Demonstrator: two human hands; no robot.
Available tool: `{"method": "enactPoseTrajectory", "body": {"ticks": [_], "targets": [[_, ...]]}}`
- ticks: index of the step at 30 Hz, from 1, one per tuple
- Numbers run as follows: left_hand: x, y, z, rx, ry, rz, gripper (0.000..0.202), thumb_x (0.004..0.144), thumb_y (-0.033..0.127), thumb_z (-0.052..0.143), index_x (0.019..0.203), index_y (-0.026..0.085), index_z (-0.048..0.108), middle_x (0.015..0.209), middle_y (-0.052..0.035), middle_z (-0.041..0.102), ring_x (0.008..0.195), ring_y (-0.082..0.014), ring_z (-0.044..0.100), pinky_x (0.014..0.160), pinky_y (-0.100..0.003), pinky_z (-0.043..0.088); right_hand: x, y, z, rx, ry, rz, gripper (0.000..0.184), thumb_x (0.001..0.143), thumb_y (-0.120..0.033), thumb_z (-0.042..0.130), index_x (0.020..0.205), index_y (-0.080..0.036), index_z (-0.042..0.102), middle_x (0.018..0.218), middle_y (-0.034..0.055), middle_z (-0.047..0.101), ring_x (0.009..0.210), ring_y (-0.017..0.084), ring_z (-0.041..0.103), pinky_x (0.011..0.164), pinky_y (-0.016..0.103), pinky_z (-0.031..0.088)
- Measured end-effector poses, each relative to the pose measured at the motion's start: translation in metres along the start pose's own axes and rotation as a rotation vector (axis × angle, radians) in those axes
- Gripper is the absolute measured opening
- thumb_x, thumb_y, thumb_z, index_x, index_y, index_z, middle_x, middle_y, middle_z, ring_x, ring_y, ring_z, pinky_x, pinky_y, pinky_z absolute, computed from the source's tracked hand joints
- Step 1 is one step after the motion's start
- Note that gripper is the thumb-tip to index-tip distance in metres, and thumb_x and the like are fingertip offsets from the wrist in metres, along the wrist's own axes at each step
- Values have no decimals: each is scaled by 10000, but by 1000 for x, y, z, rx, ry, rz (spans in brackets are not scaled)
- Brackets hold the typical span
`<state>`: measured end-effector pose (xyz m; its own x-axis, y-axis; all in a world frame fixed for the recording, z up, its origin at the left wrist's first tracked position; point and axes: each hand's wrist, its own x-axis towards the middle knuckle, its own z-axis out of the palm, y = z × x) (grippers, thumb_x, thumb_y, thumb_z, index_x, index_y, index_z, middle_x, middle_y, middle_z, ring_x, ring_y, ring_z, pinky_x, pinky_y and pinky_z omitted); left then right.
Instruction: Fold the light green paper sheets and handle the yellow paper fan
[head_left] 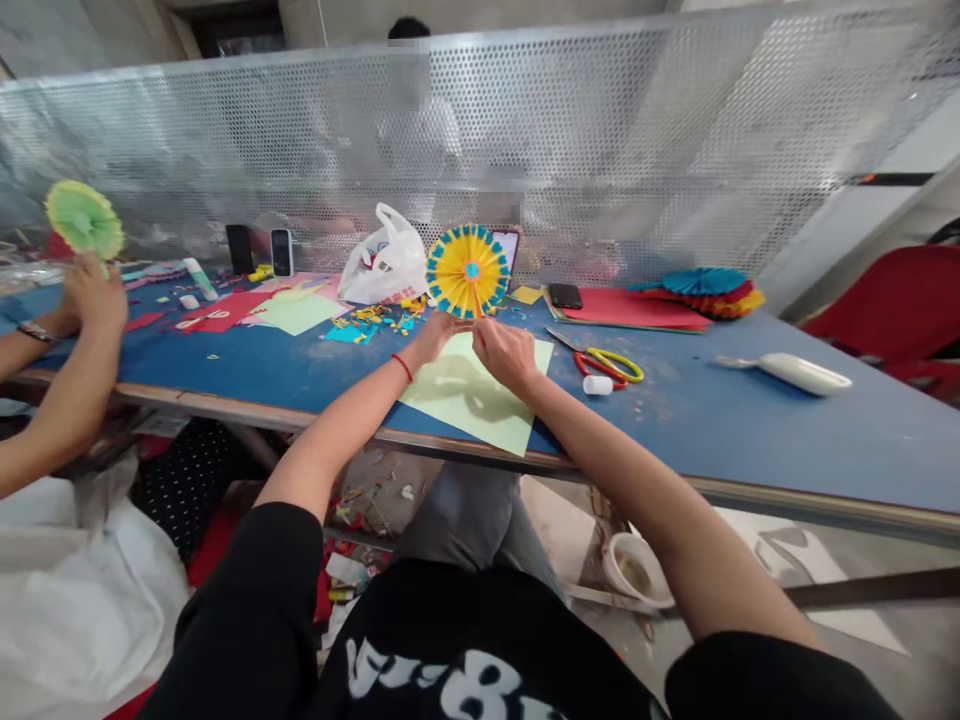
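Note:
A round pleated paper fan (469, 272), yellow with a blue-edged rim and a small blue centre, stands upright above the table. My left hand (439, 337) and my right hand (504, 352) are closed together at its lower edge, gripping it from both sides. The fingertips partly hide its bottom. Beneath my hands a pale green paper sheet (480, 400) lies at the table's front edge. To the right are scissors (611, 365) with red and yellow handles, and a small white cap (598, 385) beside them.
A white plastic bag (388, 262) and paper scraps (371, 320) lie behind my left hand. Red paper (637, 308) with a black phone (565, 296) is at the right. Folded paper fans (709, 285) sit beyond. At left, another person's hands (96, 290) hold a green fan (84, 220).

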<state>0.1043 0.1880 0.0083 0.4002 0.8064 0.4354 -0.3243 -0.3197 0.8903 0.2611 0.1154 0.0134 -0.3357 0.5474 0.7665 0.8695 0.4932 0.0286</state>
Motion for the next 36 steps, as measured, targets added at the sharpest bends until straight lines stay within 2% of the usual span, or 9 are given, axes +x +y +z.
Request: {"method": "enactPoseTrajectory", "body": {"ticks": [3, 6, 14, 18, 20, 25, 29, 33, 36], "targets": [[1, 3, -6, -99, -7, -53, 167, 781, 327, 834, 895, 213, 789, 978, -57, 832, 1173, -309, 762, 1062, -446, 557, -5, 12, 1, -20, -19, 25, 259, 1004, -172, 456, 959, -178, 712, 855, 78, 790, 729, 171, 656, 592, 317, 261], [0, 7, -5, -167, -17, -89, 198, 693, 173, 880, 870, 193, 794, 943, -54, 830, 1084, -285, 786, 1016, -413, 573, -3, 19, -4, -23, -28, 39, 280, 1031, -182, 442, 1065, -167, 719, 957, 102, 807, 841, 194, 701, 614, 309, 290], [0, 14, -5, -244, 128, -115, 155, 786, 164, 906, 767, 158, 752, 792, -24, 796, 859, -201, 808, 950, -332, 591, 0, 18, -7, 141, -136, -51, 215, 1029, -311, 594, 1144, -202, 739, 1071, 97, 810, 936, 230, 724, 689, 302, 413], [0, 17, -6, -279, 187, -105, 113, 890, 134, 804, 793, 159, 751, 840, -31, 815, 825, -161, 803, 918, -288, 606, 1, 19, -5, 266, -126, 20, 357, 1018, -307, 601, 1361, -216, 634, 1136, 56, 819, 844, 195, 734, 737, 296, 488], [1, 19, -8, -289, 204, -108, 120, 930, 124, 749, 814, 152, 759, 885, -52, 829, 844, -165, 808, 916, -288, 614, 1, 19, -3, 324, -113, 83, 402, 1004, -318, 604, 1389, -206, 586, 1104, 40, 827, 797, 188, 736, 747, 296, 513], [2, 19, -10, -299, 232, -132, 165, 968, 100, 674, 840, 142, 769, 900, -67, 833, 877, -182, 821, 935, -307, 623, 1, 20, -1, 430, -116, 211, 298, 987, -371, 582, 1237, -215, 627, 1030, 39, 840, 774, 206, 755, 735, 309, 522], [1, 15, -7, -298, 228, -148, 146, 924, 72, 723, 797, 135, 758, 838, -56, 818, 956, -205, 826, 995, -319, 606, 1, 22, -1, 494, -162, 269, 229, 996, -396, 546, 1049, -224, 687, 915, 37, 843, 786, 220, 778, 724, 306, 514], [0, 12, -6, -284, 216, -152, 155, 866, 93, 810, 741, 138, 731, 824, -48, 811, 949, -216, 828, 1046, -355, 586, 1, 23, 1, 578, -230, 292, 262, 953, -396, 563, 839, -215, 714, 798, 50, 825, 691, 210, 765, 677, 292, 523], [0, 10, -6, -271, 199, -138, 140, 849, 111, 838, 753, 142, 741, 836, -40, 816, 877, -198, 825, 1048, -370, 584, 0, 24, 4, 646, -260, 299, 298, 932, -406, 555, 822, -197, 736, 776, 69, 820, 622, 200, 745, 623, 283, 533]]}}
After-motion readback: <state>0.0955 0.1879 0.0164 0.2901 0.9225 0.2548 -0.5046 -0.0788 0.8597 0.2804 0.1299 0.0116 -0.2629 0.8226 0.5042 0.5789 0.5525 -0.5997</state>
